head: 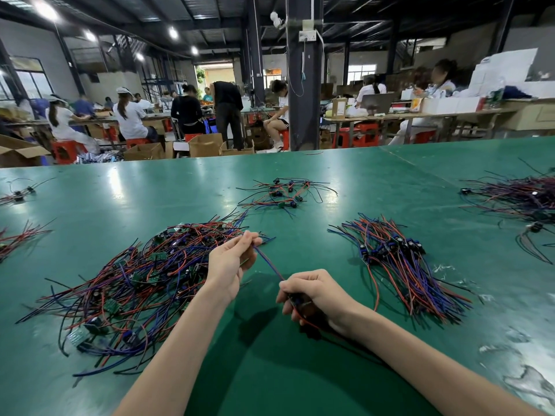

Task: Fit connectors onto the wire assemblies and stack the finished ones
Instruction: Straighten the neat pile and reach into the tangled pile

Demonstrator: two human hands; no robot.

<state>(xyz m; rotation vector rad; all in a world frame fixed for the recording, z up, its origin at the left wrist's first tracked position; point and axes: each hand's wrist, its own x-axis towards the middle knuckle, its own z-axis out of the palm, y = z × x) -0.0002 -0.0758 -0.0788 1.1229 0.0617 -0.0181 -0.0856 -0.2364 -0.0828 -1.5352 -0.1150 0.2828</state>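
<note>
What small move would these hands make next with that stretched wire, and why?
Probably the left hand draws the blue wire clear of the tangled pile. It pinches the wire taut right beside that pile, while the right hand holds the wire assembly at its board end.

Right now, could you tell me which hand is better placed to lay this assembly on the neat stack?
Probably the right hand: it grips the assembly, and the neat stack lies on its side. The left hand only pinches the wire, by the tangled pile.
</note>
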